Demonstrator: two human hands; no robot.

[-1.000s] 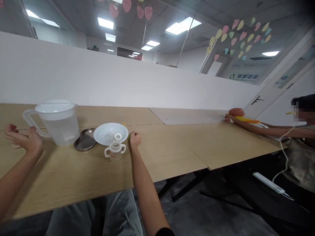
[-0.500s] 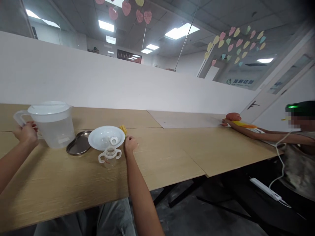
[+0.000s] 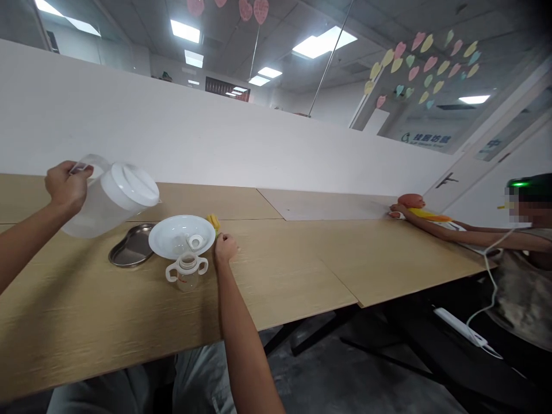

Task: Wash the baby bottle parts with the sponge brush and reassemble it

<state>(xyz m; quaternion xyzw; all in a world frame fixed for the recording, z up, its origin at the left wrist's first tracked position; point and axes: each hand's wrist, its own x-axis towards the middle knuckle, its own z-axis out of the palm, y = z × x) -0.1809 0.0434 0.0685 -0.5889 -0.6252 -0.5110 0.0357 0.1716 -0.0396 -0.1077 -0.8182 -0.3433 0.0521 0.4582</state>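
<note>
My left hand (image 3: 66,185) grips the handle of a clear plastic pitcher (image 3: 110,198) with a white lid. The pitcher is lifted off the table and tilted to the right, its spout over the steel tray (image 3: 129,252) and toward the white bowl (image 3: 181,236). A small white ring lies in the bowl. In front of the bowl stands an open baby bottle (image 3: 186,272) with two handles. My right hand (image 3: 225,247) rests closed as a fist on the table just right of the bowl, next to a small yellow thing (image 3: 213,221).
The long wooden table (image 3: 302,259) runs to the right under a white partition wall. At the far right another person sits with an arm stretched onto the table beside a doll (image 3: 416,204). A power strip (image 3: 459,328) lies on the floor.
My left hand went from open beside the pitcher to closed on its handle, then lifted the pitcher and tilted it toward the bowl. My right fist stayed by the bowl.
</note>
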